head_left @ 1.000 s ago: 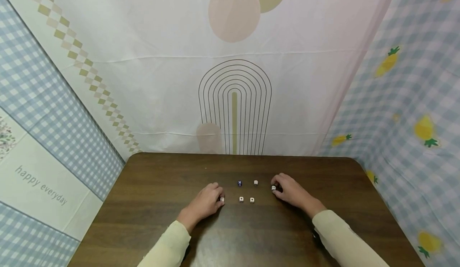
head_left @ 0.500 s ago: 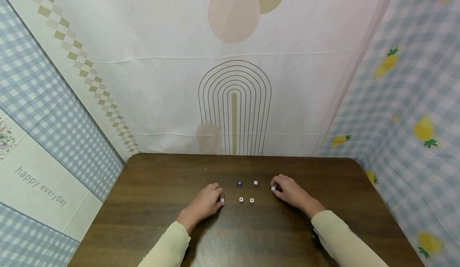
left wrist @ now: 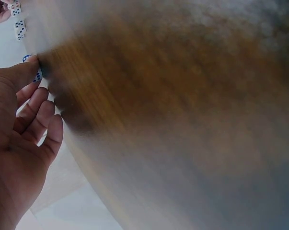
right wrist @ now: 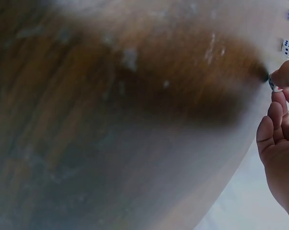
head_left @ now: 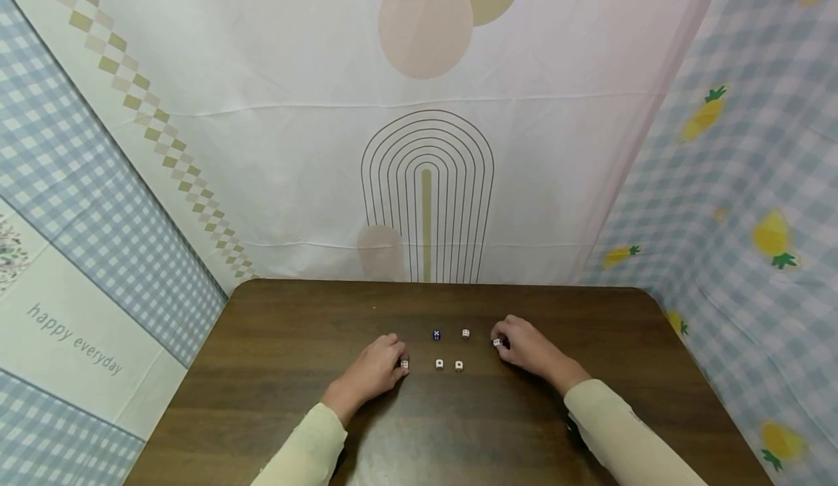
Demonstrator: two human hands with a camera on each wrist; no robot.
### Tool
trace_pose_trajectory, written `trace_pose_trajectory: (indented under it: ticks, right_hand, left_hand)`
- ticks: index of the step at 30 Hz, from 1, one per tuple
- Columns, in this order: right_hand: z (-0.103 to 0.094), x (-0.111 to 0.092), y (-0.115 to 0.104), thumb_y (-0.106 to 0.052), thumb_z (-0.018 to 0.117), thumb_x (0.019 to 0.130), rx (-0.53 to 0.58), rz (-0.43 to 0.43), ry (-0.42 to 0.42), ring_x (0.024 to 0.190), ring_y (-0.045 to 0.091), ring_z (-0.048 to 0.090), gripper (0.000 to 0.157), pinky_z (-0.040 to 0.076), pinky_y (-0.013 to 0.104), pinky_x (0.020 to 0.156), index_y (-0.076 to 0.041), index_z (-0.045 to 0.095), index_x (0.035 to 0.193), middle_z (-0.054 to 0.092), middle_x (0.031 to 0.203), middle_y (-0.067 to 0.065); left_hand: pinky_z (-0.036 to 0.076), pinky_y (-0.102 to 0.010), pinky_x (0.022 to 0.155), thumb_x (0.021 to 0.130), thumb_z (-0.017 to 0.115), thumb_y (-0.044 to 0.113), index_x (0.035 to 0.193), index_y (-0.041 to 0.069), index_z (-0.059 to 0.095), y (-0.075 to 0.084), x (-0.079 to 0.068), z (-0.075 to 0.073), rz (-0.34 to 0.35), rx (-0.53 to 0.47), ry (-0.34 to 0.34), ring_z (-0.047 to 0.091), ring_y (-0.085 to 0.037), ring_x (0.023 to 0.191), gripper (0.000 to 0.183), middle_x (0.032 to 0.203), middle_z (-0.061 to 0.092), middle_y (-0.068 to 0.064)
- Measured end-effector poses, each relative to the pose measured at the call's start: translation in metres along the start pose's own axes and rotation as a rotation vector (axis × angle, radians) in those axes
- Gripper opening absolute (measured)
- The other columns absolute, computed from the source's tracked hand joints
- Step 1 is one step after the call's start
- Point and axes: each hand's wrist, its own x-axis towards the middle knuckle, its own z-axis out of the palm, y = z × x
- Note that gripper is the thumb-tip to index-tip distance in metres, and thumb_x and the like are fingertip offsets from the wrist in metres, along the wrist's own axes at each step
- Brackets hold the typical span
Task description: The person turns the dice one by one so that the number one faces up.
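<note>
On the brown table, my left hand (head_left: pixel 372 368) pinches a white die (head_left: pixel 404 364) between thumb and fingers; in the left wrist view that die (left wrist: pixel 38 75) shows blue pips beside the thumb. Over on the right, my right hand (head_left: pixel 529 343) pinches another white die (head_left: pixel 497 342), which looks slightly tilted. The fingers partly cover this die (right wrist: pixel 272 82) in the right wrist view. Between the hands, a blue die (head_left: pixel 436 335) and a white die (head_left: pixel 465 333) form a back row. Nearer to me sit two more white dice, one on the left (head_left: pixel 439 364) and one on the right (head_left: pixel 459 366).
The wooden table (head_left: pixel 301 311) has rounded far corners and ends at a white patterned cloth (head_left: pixel 294 180) hanging behind it. Checked cloth hangs along the left side (head_left: pixel 98 144) and the right side (head_left: pixel 746 311).
My right hand has shifted very slightly left with its die, which has turned a little. The left hand and the dice in the middle stay in place.
</note>
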Motion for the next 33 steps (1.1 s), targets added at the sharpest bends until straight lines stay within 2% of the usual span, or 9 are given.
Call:
trace_pose_trajectory:
  ticks: [10,18,25,33]
  right_hand:
    - [-0.0007,0.0002,-0.0052,-0.012,0.074,0.093,-0.026,0.003,-0.016,0.088,0.011,0.054,0.016,0.051,0.033,0.078,-0.016,0.077,0.109,0.060,0.101,-0.003]
    - [0.0020,-0.0015,-0.0030,-0.015,0.075,0.093,-0.046,0.011,-0.006,0.094,0.014,0.056,0.020,0.052,0.038,0.082,-0.016,0.074,0.114,0.062,0.105,-0.003]
    - [0.0031,-0.0003,0.0008,-0.016,0.075,0.093,-0.004,0.051,-0.018,0.091,0.012,0.054,0.013,0.051,0.036,0.081,-0.017,0.069,0.104,0.059,0.099,-0.005]
    - [0.0038,-0.0010,0.0018,-0.015,0.075,0.094,0.030,0.010,-0.012,0.084,0.009,0.051,0.011,0.049,0.030,0.074,-0.019,0.065,0.095,0.057,0.092,-0.007]
  left_hand:
    - [0.047,-0.029,0.073,0.089,0.081,0.022,0.085,0.019,0.062,-0.0002,-0.0006,0.0008,-0.002,0.002,0.005,0.050,-0.012,0.080,0.019,0.084,0.050,0.007]
    - [0.048,-0.029,0.073,0.089,0.080,0.022,0.085,0.019,0.062,-0.0002,-0.0002,0.0009,0.005,0.012,0.009,0.050,-0.012,0.080,0.019,0.084,0.050,0.007]
    - [0.047,-0.029,0.073,0.089,0.081,0.022,0.085,0.018,0.063,-0.0009,-0.0005,0.0006,0.019,0.014,0.015,0.049,-0.012,0.079,0.019,0.084,0.050,0.007]
    - [0.047,-0.030,0.073,0.089,0.081,0.022,0.085,0.018,0.063,-0.0003,-0.0007,-0.0001,0.014,0.012,0.005,0.049,-0.012,0.079,0.019,0.084,0.049,0.007]
